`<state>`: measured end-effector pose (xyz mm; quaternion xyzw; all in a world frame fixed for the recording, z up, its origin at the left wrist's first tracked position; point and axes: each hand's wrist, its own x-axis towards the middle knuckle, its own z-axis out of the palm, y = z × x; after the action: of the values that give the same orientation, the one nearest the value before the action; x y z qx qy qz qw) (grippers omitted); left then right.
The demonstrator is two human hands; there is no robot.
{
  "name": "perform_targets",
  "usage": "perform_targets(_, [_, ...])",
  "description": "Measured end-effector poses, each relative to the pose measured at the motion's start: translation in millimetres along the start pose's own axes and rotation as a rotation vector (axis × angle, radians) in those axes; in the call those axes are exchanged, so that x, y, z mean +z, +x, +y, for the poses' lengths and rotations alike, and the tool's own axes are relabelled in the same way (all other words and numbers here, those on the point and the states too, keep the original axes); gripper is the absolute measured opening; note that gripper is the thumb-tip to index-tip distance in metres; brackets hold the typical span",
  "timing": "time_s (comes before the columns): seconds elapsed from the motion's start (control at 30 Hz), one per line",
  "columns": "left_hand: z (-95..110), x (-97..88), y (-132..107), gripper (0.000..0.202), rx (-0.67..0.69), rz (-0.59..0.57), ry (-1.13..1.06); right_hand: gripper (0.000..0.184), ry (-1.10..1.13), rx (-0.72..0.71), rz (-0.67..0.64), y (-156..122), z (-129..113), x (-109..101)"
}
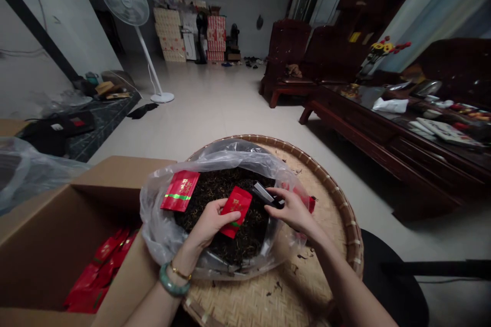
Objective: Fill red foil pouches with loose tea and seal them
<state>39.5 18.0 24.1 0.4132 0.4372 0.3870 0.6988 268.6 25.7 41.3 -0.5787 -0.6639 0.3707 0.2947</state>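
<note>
My left hand [212,222] is closed on a small red packet [237,210] with gold writing and a green band, held over the dark loose tea leaves [215,184]. My right hand [289,207] grips a small black-and-silver tool [264,194] just right of the packet's top; its exact kind is unclear. The leaves fill an open clear plastic bag [157,230], which rests on a round woven bamboo tray [303,291]. Another red packet [180,190] lies at the bag's left side.
A cardboard box [34,260] holding several red packets [99,276] stands at the left, against the tray. To the right are a black round base [399,276] and a dark wooden table [368,148]. A white standing fan [143,51] stands farther off.
</note>
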Motion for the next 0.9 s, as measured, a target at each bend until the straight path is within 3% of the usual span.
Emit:
perform_targets(0.13, [-5.5,4.3,-1.4,0.049,0.048,0.041,-0.015,0.045,-0.185,-0.108,0.051,-2.3,2.3,7.6])
perform_targets(0.37, [-4.3,14.3,-5.6,0.046,0.074,-0.003,0.028,0.018,0.141,-0.176,0.086,2.7,-31.0,32.2])
perform_targets(0.5, [1.6,15.5,-4.9,0.036,0.141,0.099,0.037,0.023,0.166,-0.200,0.067,0.3,-38.5,40.5])
perform_targets(0.6, [2.6,15.7,-4.6,0.032,0.169,0.159,0.008,0.028,0.196,-0.163,-0.009,-2.3,-40.7,41.3])
perform_targets(0.7, [2.9,15.0,-6.4,0.034,0.124,0.134,-0.126,0.032,0.267,-0.088,-0.098,-4.0,-41.3,43.8])
perform_targets(0.83, [4.9,9.7,-9.8,0.043,0.072,0.106,-0.134,0.027,0.315,-0.067,-0.106,-5.9,-33.2,48.8])
perform_targets(0.9, [3.4,5.6,-9.7,0.049,0.083,0.113,-0.148,0.032,0.362,0.012,-0.072,-4.8,-26.7,46.8])
